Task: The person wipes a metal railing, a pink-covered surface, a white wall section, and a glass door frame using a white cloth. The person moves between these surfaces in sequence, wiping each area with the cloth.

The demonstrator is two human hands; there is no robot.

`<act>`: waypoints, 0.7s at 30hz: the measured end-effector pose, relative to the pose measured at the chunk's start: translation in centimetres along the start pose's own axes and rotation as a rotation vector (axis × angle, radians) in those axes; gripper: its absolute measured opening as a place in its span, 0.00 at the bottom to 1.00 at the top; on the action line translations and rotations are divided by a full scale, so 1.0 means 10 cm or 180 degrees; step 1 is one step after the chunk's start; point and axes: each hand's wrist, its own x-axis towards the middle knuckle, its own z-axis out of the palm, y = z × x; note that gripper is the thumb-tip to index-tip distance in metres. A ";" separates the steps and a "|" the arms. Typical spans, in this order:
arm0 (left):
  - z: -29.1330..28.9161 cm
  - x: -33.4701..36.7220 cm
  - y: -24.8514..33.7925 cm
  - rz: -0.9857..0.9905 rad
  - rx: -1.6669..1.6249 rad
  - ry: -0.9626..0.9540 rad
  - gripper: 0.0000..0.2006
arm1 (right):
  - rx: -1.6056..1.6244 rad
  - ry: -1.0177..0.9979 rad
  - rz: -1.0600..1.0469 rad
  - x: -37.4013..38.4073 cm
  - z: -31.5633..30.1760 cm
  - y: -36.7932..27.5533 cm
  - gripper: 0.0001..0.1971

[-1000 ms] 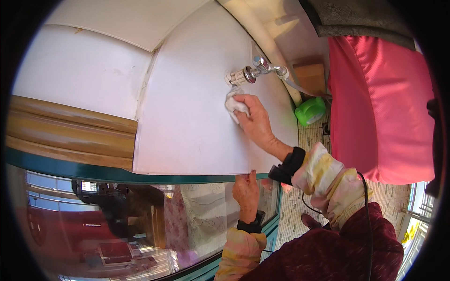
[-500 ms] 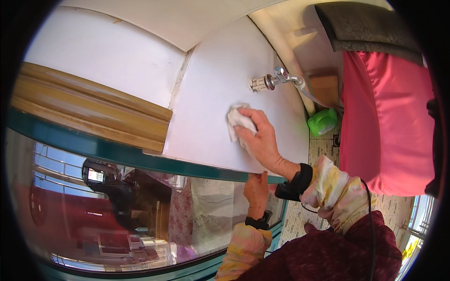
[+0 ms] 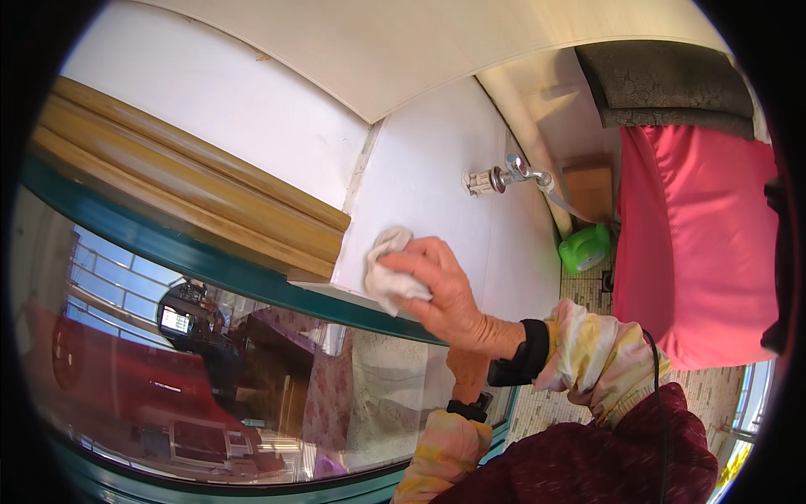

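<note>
My right hand (image 3: 445,290) is closed on a crumpled white cloth (image 3: 388,265). It presses the cloth against a white panel (image 3: 453,218), near the panel's lower left corner by the teal frame (image 3: 327,307). My left hand (image 3: 467,374) is below, beside the teal frame, partly covered by my right wrist; its fingers are hidden. Both wrists wear black bands.
A metal tap (image 3: 512,175) with a hose juts from the panel. Brown moulding (image 3: 193,185) runs along the left, above reflective glass (image 3: 210,378). To the right are a green container (image 3: 585,249), a cardboard box (image 3: 589,193) and a pink-covered piece of furniture (image 3: 697,252).
My right hand has moved the cloth down and left across the panel, to its corner by the moulding. My left hand is now largely behind the right wrist. The view has shifted slightly.
</note>
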 end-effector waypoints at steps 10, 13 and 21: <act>-0.11 0.00 0.24 -0.0596 -0.0089 0.0476 0.17 | -0.0609 0.0121 -0.0171 0.83 -0.11 0.12 0.18; -0.12 -0.01 0.27 -0.0594 -0.0039 0.0472 0.17 | -0.0896 0.0038 0.0056 1.10 -0.23 0.14 0.18; -0.06 -0.01 0.22 -0.0577 -0.0066 0.0559 0.18 | -0.1247 -0.0229 -0.0623 1.30 -0.29 -0.05 0.16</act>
